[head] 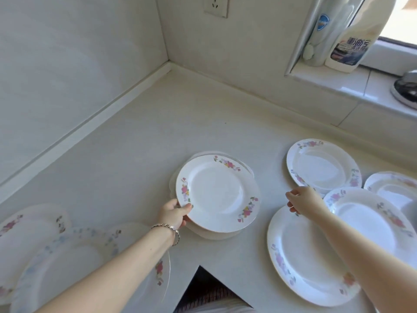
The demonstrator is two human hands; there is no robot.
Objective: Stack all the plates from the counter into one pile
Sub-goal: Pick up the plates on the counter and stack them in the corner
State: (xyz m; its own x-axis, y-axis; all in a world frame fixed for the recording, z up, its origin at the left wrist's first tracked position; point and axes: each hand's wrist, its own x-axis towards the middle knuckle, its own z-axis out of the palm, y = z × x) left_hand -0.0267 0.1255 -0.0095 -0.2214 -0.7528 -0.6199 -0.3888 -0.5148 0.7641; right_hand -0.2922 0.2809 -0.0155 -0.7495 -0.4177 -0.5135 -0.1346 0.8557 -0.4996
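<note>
Left grip (173, 214), arm outstretched, pinches the near-left rim of the top floral plate (216, 193) of the pile on the tabletop (135, 143). Right of that plate, the right grip (302, 199) hovers loosely curled, empty. The pile's lower plates (212, 236) barely show.

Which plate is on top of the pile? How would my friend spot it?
Start at the wall corner and come forward across the counter to the pile in the middle. The top plate is white with pink flowers on its rim. Unlike the loose plates to its right, it rests on other plates and the left hand holds its edge.
</note>
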